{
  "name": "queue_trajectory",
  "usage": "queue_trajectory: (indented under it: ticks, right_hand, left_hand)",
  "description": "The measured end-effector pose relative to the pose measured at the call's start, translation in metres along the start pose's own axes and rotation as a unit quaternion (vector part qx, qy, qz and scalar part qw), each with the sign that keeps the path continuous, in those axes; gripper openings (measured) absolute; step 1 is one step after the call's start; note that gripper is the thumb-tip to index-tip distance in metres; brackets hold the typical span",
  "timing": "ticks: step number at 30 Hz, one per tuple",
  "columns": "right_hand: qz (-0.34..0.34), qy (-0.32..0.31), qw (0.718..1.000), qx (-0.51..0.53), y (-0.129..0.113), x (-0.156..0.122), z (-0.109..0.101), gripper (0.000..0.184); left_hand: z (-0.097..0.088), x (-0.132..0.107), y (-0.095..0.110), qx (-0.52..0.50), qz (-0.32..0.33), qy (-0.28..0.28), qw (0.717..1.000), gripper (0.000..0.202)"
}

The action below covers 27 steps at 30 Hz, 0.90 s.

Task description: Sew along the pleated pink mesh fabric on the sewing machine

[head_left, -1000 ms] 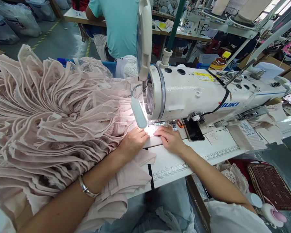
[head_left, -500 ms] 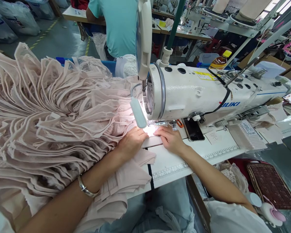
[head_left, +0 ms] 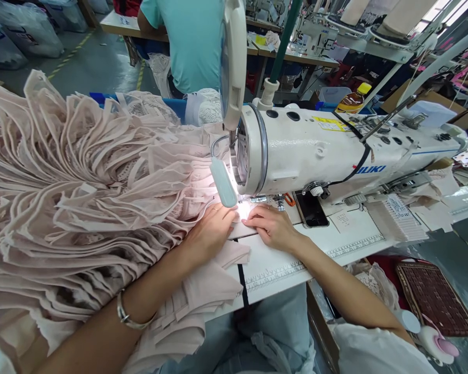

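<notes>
Under the head of a white sewing machine (head_left: 304, 150), both hands are at a pale pink fabric piece (head_left: 241, 214), brightly lit by a small lamp (head_left: 223, 183). My left hand (head_left: 212, 228) lies at the left of it, fingers bent together on the cloth, its fingertips partly behind the lamp. From the right, my right hand (head_left: 272, 227) pinches the cloth edge between thumb and fingers. The needle area is washed out by glare. A large heap of pale pink garment pieces (head_left: 81, 182) spreads beside my left arm, with more pieces (head_left: 203, 296) hanging over the table edge below it.
A black phone (head_left: 312, 209) and orange-handled small tool (head_left: 289, 199) lie right of my right hand. A printed ruler (head_left: 276, 275) runs along the table front. Behind the machine stand a yellow-capped bottle (head_left: 353, 98) and a green post (head_left: 283, 47). A person in turquoise (head_left: 195, 47) sits beyond.
My left hand has shifted slightly left and flattened a little. The right fingertips have moved slightly left and down at the cloth. The machine and heap stay in place.
</notes>
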State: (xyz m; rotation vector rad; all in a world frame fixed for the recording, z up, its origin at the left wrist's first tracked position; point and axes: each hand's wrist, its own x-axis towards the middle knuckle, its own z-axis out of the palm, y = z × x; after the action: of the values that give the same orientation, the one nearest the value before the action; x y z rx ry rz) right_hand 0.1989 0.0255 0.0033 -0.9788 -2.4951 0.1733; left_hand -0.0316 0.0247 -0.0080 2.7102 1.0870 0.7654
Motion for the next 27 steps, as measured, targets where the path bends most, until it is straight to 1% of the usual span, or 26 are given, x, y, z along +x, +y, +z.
queue_trajectory:
  ticks: [5,8,12,14,20,25,27]
  right_hand:
    - [0.008,-0.023,1.0,-0.011,0.004,-0.005,0.001,0.039]
    - [0.006,-0.028,1.0,-0.007,0.008,-0.008,0.003,0.042]
    - [-0.016,-0.039,0.999,0.002,0.011,-0.009,0.003,0.045]
    - [-0.012,-0.048,0.999,0.001,0.011,-0.009,0.003,0.046]
    - [0.045,-0.072,0.996,-0.019,0.004,-0.004,0.003,0.05]
    - [0.098,-0.121,0.987,-0.028,-0.004,0.004,-0.002,0.052]
    - [0.117,-0.141,0.982,-0.036,-0.007,0.008,-0.005,0.053]
  left_hand:
    - [-0.004,-0.002,0.002,-0.01,0.0,-0.038,0.999,0.021]
    - [-0.003,-0.002,0.002,-0.015,-0.004,-0.041,0.999,0.02]
    - [-0.001,-0.003,0.0,-0.008,-0.008,-0.039,0.999,0.028]
    - [0.0,-0.003,-0.001,-0.002,-0.009,-0.038,0.999,0.03]
    - [0.001,-0.002,0.001,0.005,-0.039,-0.049,0.998,0.03]
    - [0.003,0.001,0.002,0.011,-0.057,-0.069,0.996,0.024]
    - [0.004,0.001,0.002,0.012,-0.064,-0.067,0.996,0.022]
